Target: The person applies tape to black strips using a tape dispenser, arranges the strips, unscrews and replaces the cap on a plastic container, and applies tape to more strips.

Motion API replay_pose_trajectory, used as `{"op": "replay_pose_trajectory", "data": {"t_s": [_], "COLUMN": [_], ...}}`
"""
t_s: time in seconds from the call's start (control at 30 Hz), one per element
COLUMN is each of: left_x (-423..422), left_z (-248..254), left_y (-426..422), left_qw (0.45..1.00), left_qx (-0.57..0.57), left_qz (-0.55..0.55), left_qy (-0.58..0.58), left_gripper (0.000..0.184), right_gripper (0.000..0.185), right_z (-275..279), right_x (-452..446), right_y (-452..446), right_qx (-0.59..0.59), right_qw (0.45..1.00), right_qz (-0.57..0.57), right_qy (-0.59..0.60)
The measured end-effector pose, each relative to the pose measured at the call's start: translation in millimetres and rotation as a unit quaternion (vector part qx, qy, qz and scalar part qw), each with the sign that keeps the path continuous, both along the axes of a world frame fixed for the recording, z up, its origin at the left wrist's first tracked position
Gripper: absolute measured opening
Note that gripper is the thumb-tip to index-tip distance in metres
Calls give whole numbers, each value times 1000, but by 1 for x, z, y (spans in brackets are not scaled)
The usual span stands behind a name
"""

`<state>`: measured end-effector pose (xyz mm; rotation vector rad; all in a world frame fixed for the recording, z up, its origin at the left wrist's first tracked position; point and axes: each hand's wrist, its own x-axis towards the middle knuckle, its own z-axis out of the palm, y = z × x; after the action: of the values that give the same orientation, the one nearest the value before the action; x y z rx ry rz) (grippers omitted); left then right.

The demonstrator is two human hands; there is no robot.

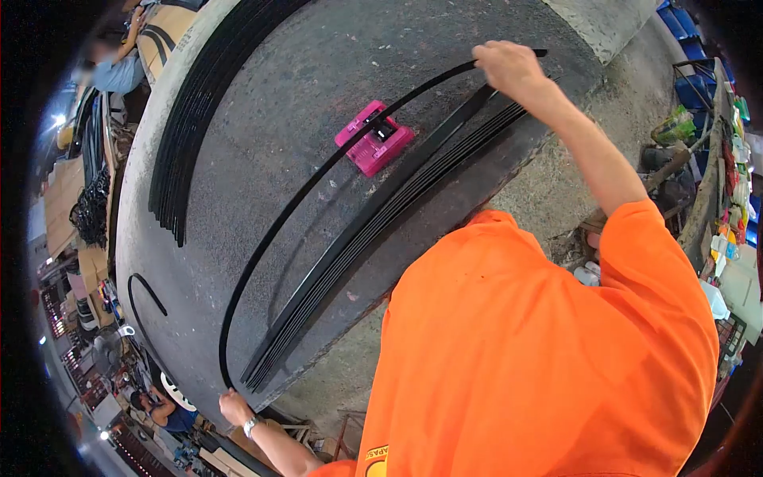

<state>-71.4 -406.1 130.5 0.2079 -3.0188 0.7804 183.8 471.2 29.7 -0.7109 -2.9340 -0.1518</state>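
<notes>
A long black flexible strip point(274, 215) bows in an arc over the dark worktable, held at both ends. My left hand point(236, 408), with a watch on its wrist, is closed on the lower end. At the upper right my right hand point(509, 67) pinches the strip close to its other end, whose tip sticks out past the fingers. Under the strip sits a bright pink plastic device point(375, 139) with a black part in its middle. Between the held strip and my body lies a bundle of straight-laid black strips point(381, 199).
A large curved stack of black strips point(191, 119) lies along the far side of the worktable point(262, 127). One thin bent strip point(137, 318) rests near the left edge. Two other people point(119, 71) are in the background. Cluttered shelves point(719, 167) stand at the right.
</notes>
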Motion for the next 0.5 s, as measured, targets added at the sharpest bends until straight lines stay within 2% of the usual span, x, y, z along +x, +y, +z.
{"op": "replay_pose_trajectory", "data": {"t_s": [0.13,0.2,0.33,0.4,0.43,0.5], "left_x": [3,4,23,24,25,28], "left_z": [-13,-26,-26,-33,-33,-35], "left_y": [75,86,161,181,196,232], "left_qw": [999,996,986,974,971,967], "left_qx": [14,22,12,31,46,74], "left_qz": [6,-78,-145,-211,-213,-215], "left_qy": [-39,-36,-79,-82,-97,-117], "left_gripper": [31,26,24,23,23,23], "right_gripper": [15,15,15,20,25,29], "right_z": [8,10,12,12,-1,21], "right_x": [39,63,114,140,165,184], "right_y": [51,77,129,163,184,190], "right_qx": [14,30,34,30,55,51], "right_qw": [997,995,985,972,977,968], "right_qz": [-71,-90,-167,-214,-202,-236], "right_qy": [-28,-28,-33,-91,-32,-68]}}
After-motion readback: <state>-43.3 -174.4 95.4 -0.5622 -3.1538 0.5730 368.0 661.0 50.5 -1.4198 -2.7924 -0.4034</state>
